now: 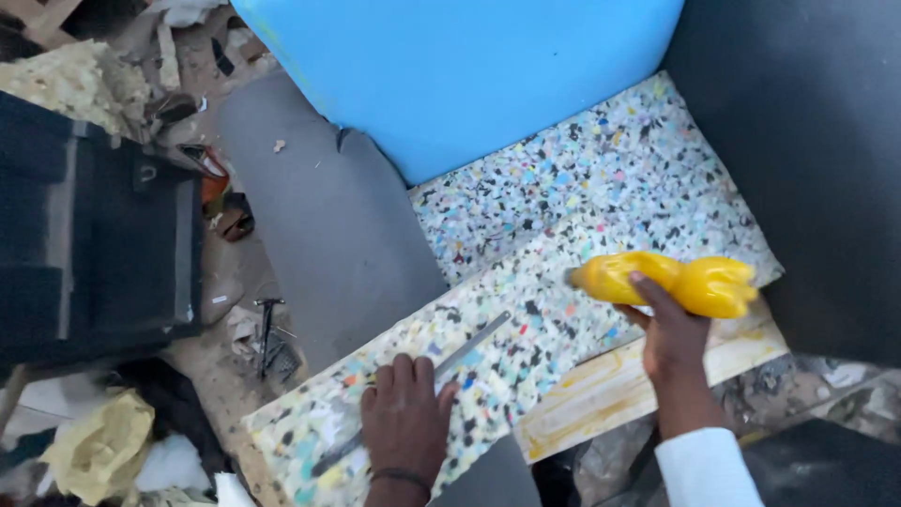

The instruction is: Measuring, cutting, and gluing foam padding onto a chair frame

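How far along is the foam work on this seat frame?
Done: speckled foam lies on the seat, with yellowish smears on the bare wooden edge. In hand: the right hand tips a yellow bottle onto the front foam strip, which the left hand presses flat. Left: grey fabric hangs loose beside it.

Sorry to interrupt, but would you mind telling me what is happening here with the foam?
A person is working over a seat frame padded with multicoloured speckled foam. The right hand holds a yellow squeeze bottle on its side, nozzle pointing left over the front foam strip. The left hand presses flat on that strip, beside a thin metal blade or ruler lying on it. A blue foam slab stands behind, and grey upholstered arms flank the seat.
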